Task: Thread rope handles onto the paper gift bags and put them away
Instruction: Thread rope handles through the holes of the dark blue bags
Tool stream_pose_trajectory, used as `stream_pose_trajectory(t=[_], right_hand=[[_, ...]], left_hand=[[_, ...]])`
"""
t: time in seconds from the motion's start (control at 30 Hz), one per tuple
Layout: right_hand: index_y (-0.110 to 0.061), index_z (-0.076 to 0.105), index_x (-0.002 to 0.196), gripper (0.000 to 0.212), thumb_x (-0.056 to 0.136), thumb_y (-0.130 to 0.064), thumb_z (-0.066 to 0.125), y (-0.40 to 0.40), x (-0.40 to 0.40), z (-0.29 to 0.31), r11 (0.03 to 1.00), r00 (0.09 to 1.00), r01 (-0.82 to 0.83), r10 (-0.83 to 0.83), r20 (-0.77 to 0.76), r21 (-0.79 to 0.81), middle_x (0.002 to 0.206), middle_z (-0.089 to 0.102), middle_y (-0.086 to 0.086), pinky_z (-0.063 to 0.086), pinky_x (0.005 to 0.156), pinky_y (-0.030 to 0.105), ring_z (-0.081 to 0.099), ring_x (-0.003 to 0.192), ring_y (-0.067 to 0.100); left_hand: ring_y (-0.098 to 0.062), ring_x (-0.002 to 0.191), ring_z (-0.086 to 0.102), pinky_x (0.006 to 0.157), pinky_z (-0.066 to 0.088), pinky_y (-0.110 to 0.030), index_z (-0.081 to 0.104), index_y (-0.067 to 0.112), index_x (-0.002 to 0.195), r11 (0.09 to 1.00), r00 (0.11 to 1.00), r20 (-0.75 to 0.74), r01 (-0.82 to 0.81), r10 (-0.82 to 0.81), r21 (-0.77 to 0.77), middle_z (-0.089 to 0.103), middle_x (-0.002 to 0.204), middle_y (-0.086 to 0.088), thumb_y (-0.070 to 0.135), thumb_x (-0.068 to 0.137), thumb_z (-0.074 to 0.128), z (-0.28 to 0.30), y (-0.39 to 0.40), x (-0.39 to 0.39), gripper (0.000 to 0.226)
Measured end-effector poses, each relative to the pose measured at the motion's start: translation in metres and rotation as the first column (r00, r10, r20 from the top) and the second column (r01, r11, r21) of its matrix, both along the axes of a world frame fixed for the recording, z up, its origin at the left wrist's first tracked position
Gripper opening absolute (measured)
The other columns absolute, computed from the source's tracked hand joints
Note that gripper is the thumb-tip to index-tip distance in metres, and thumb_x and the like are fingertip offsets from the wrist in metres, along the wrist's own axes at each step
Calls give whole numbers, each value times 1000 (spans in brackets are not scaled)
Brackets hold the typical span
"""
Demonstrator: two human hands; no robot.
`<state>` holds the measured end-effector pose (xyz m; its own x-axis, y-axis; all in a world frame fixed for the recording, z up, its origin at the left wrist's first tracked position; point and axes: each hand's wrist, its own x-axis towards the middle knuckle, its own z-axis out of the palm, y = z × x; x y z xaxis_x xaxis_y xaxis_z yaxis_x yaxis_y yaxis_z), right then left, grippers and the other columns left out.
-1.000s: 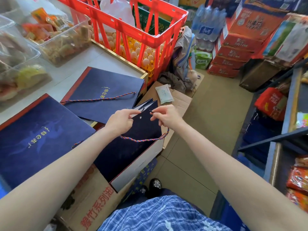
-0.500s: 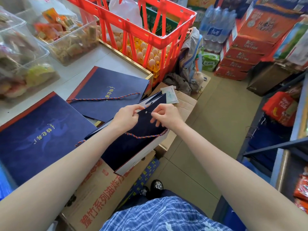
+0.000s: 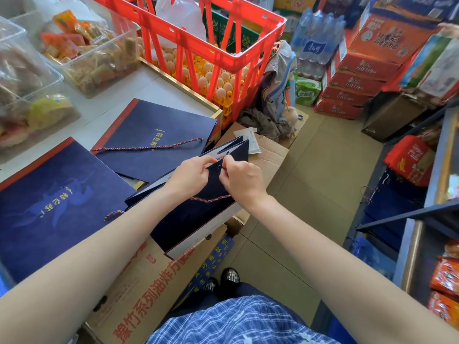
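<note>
A folded navy paper gift bag [image 3: 193, 219] is held in the air over a cardboard box. My left hand [image 3: 190, 176] pinches the bag's top edge beside a small punched hole. My right hand [image 3: 242, 180] pinches the end of a twisted red-blue-yellow rope handle [image 3: 211, 199] at that hole; the rope loops down across the bag's face under my right wrist. Two more navy bags lie flat on the white counter: one [image 3: 159, 140] with a rope lying across it, another [image 3: 54, 202] nearer me with a rope end at its right edge.
A red crate [image 3: 216, 53] of eggs stands at the counter's far end. Clear snack boxes [image 3: 82, 53] sit at the back left. Cardboard boxes [image 3: 149, 289] stand below the bag. Red cartons [image 3: 355, 80] and shelves [image 3: 422, 219] line the tan floor at right.
Both hands have lifted the bag's top edge and drawn closer together at the hole; the rope loop hangs shorter under my right wrist. The view has tipped a little.
</note>
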<state>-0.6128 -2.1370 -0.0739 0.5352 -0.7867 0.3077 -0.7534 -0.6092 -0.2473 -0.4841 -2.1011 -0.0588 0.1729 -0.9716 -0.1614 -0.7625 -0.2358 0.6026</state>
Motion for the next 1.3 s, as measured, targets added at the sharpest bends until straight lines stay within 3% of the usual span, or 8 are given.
stream_pose_trajectory(t=[0.1,0.23,0.4,0.67,0.83,1.13,1.23,1.3], right_hand=[[-6,62,97,15,92,-18,54,-4,1,0,957,995,66,-83,49,281,81,68,12,37,60,26,63,74,28],[-10,66,94,11,89,-17,59,-4,-6,-6,909,964,19,-126,232,416,84,69,7,48,67,32,61,77,22],[-14,67,82,6,83,-8,66,-6,-14,-11,765,871,-119,-226,437,633,70,68,-3,55,74,31,64,65,7],[-17,52,109,29,85,-9,65,-12,-24,-4,807,936,-173,-44,349,564,77,68,0,50,67,24,60,68,13],[-19,61,97,15,85,-10,63,-26,-28,6,774,959,-214,48,281,596,71,64,-5,47,65,24,55,62,7],[-10,67,102,17,90,-8,56,-25,-31,32,808,978,-202,199,66,554,79,64,3,40,63,17,55,70,12],[-10,67,98,13,90,-7,57,-23,-40,30,792,981,-192,174,88,580,78,65,3,43,65,19,56,66,9],[-10,68,96,11,89,-10,60,-23,-45,28,789,982,-188,141,125,585,75,64,1,44,64,23,56,65,10]], left_hand=[[-25,113,54,91,39,-26,55,15,129,999,999,-24,32,-32,-4,58,127,-9,7,96,40,1,3,-1,37],[-13,119,50,96,32,-15,63,15,120,999,983,-176,46,-42,17,57,131,1,5,94,42,4,4,12,35],[2,63,58,59,45,-9,68,17,111,990,973,-182,142,-143,-17,68,94,2,-3,87,48,2,-2,15,37],[-17,69,59,69,47,-29,71,7,91,969,976,55,214,-209,-123,68,80,-6,5,85,59,4,-12,3,13],[-29,81,59,67,41,-31,64,9,92,968,965,130,238,-227,-76,65,88,-11,12,89,56,-3,-12,2,10],[-10,66,66,62,48,-11,59,17,78,969,957,-171,242,-233,38,68,80,-3,3,87,59,3,-11,13,17],[-13,59,68,60,56,-20,53,7,76,996,879,-472,90,-72,16,67,75,-18,-8,90,49,9,-13,24,21],[-14,60,69,61,57,-22,52,6,76,994,862,-502,104,-78,24,66,74,-18,-9,91,48,13,-14,26,22]])
